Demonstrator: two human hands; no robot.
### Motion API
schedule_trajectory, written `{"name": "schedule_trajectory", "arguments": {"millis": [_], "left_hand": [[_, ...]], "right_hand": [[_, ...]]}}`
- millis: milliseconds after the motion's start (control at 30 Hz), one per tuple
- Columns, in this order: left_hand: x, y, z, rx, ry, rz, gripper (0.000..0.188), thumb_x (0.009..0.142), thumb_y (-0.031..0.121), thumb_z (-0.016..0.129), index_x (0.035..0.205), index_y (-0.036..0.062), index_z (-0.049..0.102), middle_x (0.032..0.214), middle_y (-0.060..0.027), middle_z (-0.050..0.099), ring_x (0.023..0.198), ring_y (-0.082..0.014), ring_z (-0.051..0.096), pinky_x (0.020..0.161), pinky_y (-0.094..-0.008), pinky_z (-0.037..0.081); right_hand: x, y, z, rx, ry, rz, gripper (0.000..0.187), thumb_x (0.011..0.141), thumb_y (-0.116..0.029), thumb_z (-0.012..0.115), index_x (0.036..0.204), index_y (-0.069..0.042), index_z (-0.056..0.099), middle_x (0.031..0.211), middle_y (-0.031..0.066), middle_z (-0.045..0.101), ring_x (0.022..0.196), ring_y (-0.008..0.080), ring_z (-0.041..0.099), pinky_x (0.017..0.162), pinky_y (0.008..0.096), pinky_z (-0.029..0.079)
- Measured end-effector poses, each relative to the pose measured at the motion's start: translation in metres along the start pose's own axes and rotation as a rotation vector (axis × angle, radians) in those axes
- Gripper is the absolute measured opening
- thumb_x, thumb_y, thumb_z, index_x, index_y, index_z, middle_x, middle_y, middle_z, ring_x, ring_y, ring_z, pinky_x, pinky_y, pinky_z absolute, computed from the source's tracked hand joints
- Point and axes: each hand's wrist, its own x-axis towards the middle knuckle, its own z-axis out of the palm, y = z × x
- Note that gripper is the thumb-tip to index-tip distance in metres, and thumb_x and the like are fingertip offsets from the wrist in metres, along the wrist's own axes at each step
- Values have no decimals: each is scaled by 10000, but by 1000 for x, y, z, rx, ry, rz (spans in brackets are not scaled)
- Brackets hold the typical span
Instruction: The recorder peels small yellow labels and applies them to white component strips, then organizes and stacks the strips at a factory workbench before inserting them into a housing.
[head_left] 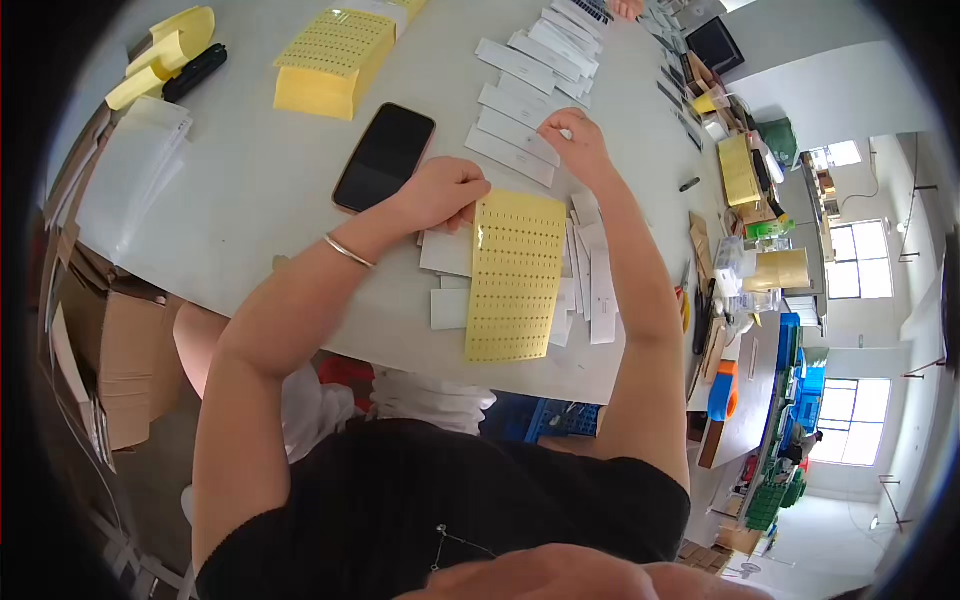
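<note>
My left hand point(445, 193) pinches a yellow sheet point(515, 280) mid-frame; my curled right hand point(575, 142), near upper-centre cards point(512, 146), has an unclear hold.

The table point(250, 215) has a flat, pale grey top. A phone point(385, 155) lies near its middle, dark face up. A yellow stack point(318, 92) sits beyond the phone. White cards point(513, 147) form an overlapping row to the right; loose cards point(449, 309) lie near the front edge. Translucent sleeves point(130, 190) occupy the left end. A small black cylinder point(690, 184) lies toward the right side.
</note>
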Motion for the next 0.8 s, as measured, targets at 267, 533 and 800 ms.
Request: {"name": "schedule_trajectory", "arguments": {"millis": [267, 533, 800], "left_hand": [[-2, 1, 15, -28, -28, -26, 243, 928, 232, 517, 822, 23, 581, 625, -5, 550, 471, -64, 501, 427, -210, 417], [-3, 4, 16, -83, -10, -12, 273, 885, 222, 561, 735, -6, 576, 598, -33, 557, 462, -83, 505, 422, -240, 435], [-2, 3, 18, -81, -18, 39, 284, 881, 235, 597, 715, 6, 571, 588, -23, 544, 454, -71, 491, 417, -230, 420]], "right_hand": [[-10, -1, 4, -343, -51, 90, 295, 819, -222, 662, 1090, -118, 607, 966, 58, 630, 950, 260, 582, 895, 372, 414], [-25, -8, -12, -496, -167, -83, 445, 769, -261, 727, 1143, -95, 552, 1022, 118, 630, 973, 266, 590, 862, 380, 450], [-35, -20, -20, -200, -311, 305, 477, 701, -275, 767, 1060, -49, 549, 977, 76, 617, 935, 215, 574, 829, 330, 460]]}}
